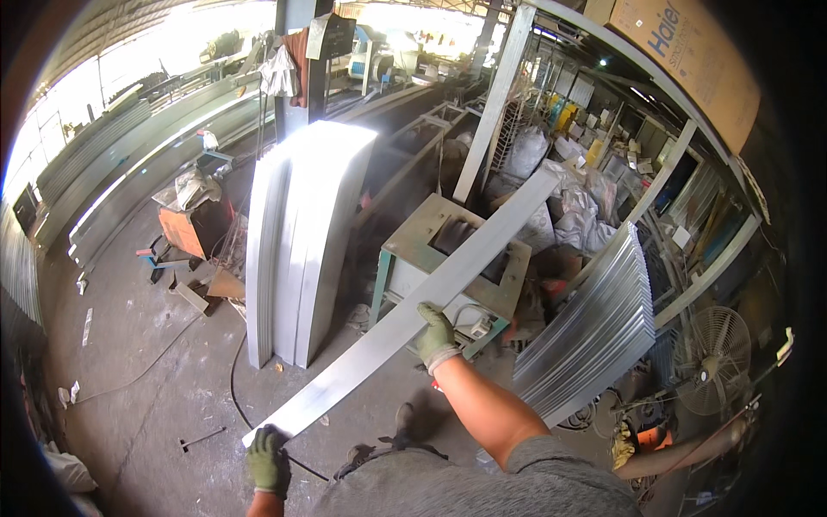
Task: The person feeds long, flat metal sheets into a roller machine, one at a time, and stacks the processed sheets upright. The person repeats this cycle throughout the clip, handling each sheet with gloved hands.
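Observation:
A long, flat silver metal strip (388,323) slants from the lower left up to the far right in front of me. My left hand (269,461), in a green work glove, is closed round its near end. My right hand (436,336), also gloved in green, grips the near edge of the strip around its middle. The far part of the strip passes over a green-framed machine table (413,226); whether it touches the table I cannot tell. Both hands' fingertips are partly hidden by the strip.
Tall stacked metal profiles (297,250) stand at centre left. A bundle of ribbed metal pieces (594,327) leans on the right, near a fan (713,358). A cable (237,388) and a T-shaped rod (203,439) lie on the floor. White sacks (581,220) are piled behind the machine table.

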The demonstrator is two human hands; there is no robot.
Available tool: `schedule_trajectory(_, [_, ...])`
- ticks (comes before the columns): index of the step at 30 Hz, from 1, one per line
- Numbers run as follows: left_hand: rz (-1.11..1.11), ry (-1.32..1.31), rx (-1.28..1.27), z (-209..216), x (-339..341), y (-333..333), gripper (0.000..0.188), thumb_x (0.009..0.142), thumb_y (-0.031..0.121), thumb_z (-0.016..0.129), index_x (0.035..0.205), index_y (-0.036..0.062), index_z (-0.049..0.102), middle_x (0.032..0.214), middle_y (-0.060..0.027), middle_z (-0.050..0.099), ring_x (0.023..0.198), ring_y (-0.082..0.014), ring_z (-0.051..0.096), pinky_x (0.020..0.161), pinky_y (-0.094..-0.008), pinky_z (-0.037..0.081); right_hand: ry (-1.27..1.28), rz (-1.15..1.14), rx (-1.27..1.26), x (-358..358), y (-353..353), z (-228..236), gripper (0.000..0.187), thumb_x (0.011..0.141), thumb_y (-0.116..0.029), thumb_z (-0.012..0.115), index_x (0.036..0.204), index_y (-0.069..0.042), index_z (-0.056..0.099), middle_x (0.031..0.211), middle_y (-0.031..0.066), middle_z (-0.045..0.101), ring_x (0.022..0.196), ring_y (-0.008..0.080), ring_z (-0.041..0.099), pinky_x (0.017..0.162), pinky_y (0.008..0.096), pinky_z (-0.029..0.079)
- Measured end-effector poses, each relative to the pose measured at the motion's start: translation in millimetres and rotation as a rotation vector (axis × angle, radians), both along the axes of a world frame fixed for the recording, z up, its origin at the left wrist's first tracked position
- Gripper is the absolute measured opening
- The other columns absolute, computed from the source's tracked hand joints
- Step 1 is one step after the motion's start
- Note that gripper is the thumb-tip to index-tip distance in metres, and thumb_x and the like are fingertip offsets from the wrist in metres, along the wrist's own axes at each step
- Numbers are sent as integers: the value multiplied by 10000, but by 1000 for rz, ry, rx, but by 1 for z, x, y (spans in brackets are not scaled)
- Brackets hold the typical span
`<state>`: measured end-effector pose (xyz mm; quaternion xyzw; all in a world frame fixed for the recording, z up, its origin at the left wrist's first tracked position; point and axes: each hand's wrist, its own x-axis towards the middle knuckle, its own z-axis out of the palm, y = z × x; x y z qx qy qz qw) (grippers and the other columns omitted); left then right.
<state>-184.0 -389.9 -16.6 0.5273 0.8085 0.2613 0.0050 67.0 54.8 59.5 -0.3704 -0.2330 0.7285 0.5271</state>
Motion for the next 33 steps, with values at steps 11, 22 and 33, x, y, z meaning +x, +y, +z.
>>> schedule_trajectory(11, [-289, -45, 276, 56, 8, 91, 592, 884, 52, 791, 1455, 68, 633, 1549, -192, 619, 1447, -446, 558, 1195, -555, 448, -549, 106, 656, 0, -17, 105, 357, 1037, -186, 772, 1345, -19, 705, 1200, 38, 778, 1075, 133, 697, 955, 328, 568])
schedule_trajectory(22, [88, 589, 633, 256, -72, 70, 705, 1019, 122, 746, 1656, 78, 448, 1720, -234, 442, 1619, -513, 347, 1304, -670, 298, -1199, 480, 1243, -28, -87, 121, 349, 998, -198, 706, 1326, -79, 715, 1137, 194, 781, 1053, 415, 746, 934, 511, 596])
schedule_trajectory(33, [-7, 93, -152, 96, -74, 6, 764, 717, 309, 937, 1380, 90, 629, 1328, -210, 719, 1272, -467, 656, 1098, -600, 495, -1535, 1031, 1526, 8, -60, 38, 408, 913, -139, 690, 1315, -129, 755, 1257, 86, 772, 1185, 308, 708, 1033, 469, 538])
